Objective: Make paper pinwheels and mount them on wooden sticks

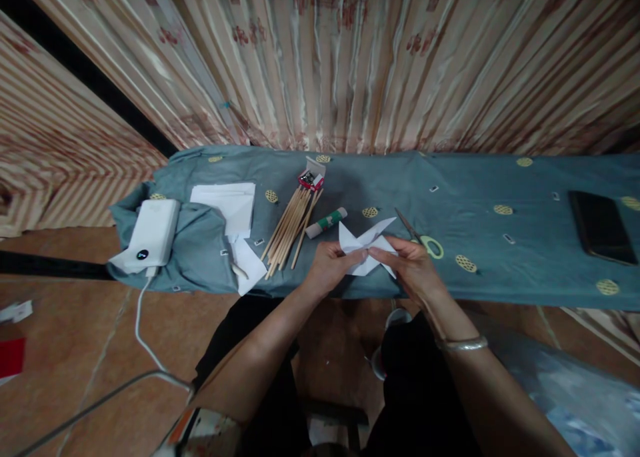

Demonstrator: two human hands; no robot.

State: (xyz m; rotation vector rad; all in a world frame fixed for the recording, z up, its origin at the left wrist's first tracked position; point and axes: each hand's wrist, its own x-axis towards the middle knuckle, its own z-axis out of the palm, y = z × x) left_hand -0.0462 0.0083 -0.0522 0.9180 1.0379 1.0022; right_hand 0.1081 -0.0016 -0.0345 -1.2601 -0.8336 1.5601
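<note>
Two bare hands of ours show in the head view, our left hand (pixel 327 267) and our right hand (pixel 413 267) each pinching a folded white paper pinwheel (pixel 373 235) from its own side, thumbs close together at the middle, over the near edge of a blue-green patterned cloth (pixel 390 183). Just beyond it we see a green-and-white cylindrical glue stick (pixel 327 223), with thin pale wooden sticks (pixel 286 233) to its left; scissors with pale green handles (pixel 431 246) lie beside our right hand.

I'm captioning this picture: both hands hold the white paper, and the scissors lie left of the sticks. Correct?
Not quite: the head view shows the scissors lying right of the sticks. The left hand and right hand do hold the white paper.
</note>
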